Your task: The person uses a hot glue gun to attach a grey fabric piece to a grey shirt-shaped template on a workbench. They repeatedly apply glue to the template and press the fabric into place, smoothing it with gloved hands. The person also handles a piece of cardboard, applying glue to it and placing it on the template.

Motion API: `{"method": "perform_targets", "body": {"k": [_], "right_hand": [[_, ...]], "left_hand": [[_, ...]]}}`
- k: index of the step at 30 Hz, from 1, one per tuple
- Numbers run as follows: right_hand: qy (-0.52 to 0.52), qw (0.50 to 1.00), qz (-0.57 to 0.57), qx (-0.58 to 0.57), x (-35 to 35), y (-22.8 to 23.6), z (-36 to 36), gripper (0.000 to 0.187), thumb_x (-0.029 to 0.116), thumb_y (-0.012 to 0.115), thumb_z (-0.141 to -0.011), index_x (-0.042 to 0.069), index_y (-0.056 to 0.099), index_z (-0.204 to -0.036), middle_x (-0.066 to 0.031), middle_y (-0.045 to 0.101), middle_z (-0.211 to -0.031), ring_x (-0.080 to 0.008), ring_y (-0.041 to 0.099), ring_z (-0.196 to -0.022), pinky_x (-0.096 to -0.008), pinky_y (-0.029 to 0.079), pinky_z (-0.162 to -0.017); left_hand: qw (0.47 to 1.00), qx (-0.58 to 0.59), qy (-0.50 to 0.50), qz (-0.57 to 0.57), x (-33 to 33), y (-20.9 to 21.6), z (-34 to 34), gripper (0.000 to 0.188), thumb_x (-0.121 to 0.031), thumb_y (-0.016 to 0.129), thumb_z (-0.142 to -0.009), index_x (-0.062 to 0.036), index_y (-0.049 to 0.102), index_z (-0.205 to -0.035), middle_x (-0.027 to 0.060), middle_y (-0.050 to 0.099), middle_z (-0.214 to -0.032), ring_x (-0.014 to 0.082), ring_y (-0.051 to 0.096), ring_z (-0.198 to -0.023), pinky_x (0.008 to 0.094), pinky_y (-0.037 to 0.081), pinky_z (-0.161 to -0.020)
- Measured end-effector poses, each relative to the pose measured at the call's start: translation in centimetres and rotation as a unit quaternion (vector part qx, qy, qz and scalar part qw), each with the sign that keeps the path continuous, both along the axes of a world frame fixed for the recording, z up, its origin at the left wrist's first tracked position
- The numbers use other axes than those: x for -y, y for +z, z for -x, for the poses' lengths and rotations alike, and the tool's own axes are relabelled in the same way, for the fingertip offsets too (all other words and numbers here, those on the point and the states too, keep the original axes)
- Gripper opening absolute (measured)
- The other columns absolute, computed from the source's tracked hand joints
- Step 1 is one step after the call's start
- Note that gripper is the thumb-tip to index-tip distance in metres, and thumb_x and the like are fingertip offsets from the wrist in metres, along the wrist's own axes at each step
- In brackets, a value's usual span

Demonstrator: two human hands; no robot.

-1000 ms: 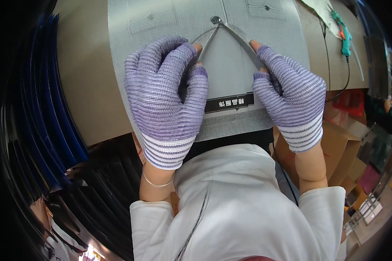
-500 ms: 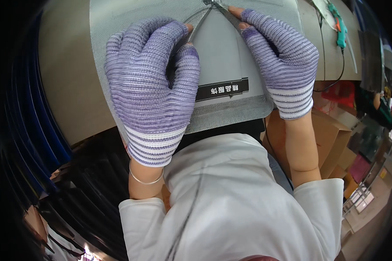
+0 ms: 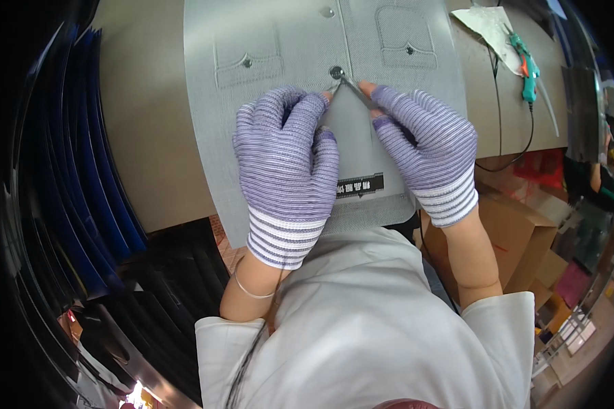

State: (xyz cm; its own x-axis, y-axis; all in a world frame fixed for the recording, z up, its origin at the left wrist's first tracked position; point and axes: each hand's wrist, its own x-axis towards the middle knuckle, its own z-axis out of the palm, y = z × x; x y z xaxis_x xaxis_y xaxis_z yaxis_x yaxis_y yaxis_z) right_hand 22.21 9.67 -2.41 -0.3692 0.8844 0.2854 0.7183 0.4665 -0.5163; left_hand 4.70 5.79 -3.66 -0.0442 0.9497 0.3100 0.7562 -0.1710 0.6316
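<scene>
A flat grey piece made to look like a denim jacket [image 3: 361,44] lies on the table, with two pockets and dark round buttons on its front. Below the lower button [image 3: 336,72] the front parts into an upturned V. My left hand [image 3: 286,170], in a purple-striped glove with bare fingertips, pinches the V's left edge. The matching gloved right hand [image 3: 430,150] pinches the right edge, its fingertips close to the button. Between the hands shows a smooth grey inner layer [image 3: 359,153] with a black printed strip [image 3: 361,185] across it.
A teal and orange corded hand tool [image 3: 527,71] lies on the tabletop [image 3: 143,123] at right, over a white sheet [image 3: 488,27]. Blue and black panels [image 3: 109,170] stand in a row at left. An open cardboard box [image 3: 508,228] sits below the table's right side.
The jacket piece shows farther down in the view, so its pockets and upper button are now visible. My left hand appears farther right; both hands still pinch the edges.
</scene>
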Motion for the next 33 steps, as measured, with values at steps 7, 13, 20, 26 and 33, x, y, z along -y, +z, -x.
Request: {"method": "perform_targets", "body": {"k": [7,13,20,26,33], "right_hand": [[-0.008,0.995,-0.001,0.096,-0.1,0.4,0.4,0.034,0.016,0.069,-0.081,0.017,0.07,-0.114,-0.0036,0.057,-0.068,-0.0211,0.057,-0.061,-0.0341,0.049,-0.058],[0.018,0.995,-0.033,0.09,-0.8,1.1,0.5,0.039,0.009,0.067,-0.078,0.014,0.07,-0.116,-0.0051,0.058,-0.069,-0.0242,0.056,-0.059,-0.0356,0.048,-0.057],[-0.006,0.991,0.023,0.135,-0.6,1.4,0.8,0.019,0.02,0.062,-0.088,0.013,0.07,-0.103,-0.0061,0.067,-0.078,-0.0253,0.065,-0.072,-0.0379,0.052,-0.065],[-0.142,0.986,-0.054,-0.066,-4.6,2.4,-11.5,0.02,0.022,0.065,-0.088,0.012,0.07,-0.104,-0.0137,0.07,-0.093,-0.0303,0.067,-0.082,-0.0357,0.054,-0.071],[-0.367,0.883,0.223,0.188,-14.9,-0.1,-28.5,0.044,0.045,0.065,-0.084,0.003,0.072,-0.096,-0.0138,0.069,-0.078,-0.0263,0.065,-0.067,-0.0377,0.051,-0.064]], "left_hand": [[1.0,-0.016,-0.007,0.002,-0.4,0.1,-0.1,0.037,-0.003,0.062,-0.076,-0.0041,0.069,-0.112,0.0137,0.059,-0.102,0.0293,0.052,-0.093,0.0431,0.043,-0.087],[1.0,0.015,-0.021,-0.004,-0.8,0.1,-0.3,0.037,0.001,0.061,-0.073,-0.003,0.068,-0.109,0.0148,0.058,-0.101,0.0316,0.052,-0.092,0.0417,0.042,-0.087],[1.0,-0.021,-0.006,-0.017,-0.4,0.1,-0.7,0.033,0.0,0.061,-0.075,-0.0011,0.068,-0.107,0.0152,0.06,-0.101,0.031,0.053,-0.092,0.0402,0.044,-0.085],[0.989,0.149,-0.017,-0.013,0.9,1.2,0.9,0.026,-0.006,0.058,-0.086,0.0028,0.067,-0.108,0.0176,0.061,-0.108,0.0308,0.057,-0.101,0.0388,0.046,-0.091],[0.995,0.05,0.026,-0.077,2.6,0.7,3.2,0.024,-0.003,0.054,-0.087,0.0044,0.067,-0.106,0.0185,0.061,-0.112,0.0298,0.058,-0.105,0.0389,0.047,-0.094]]}}
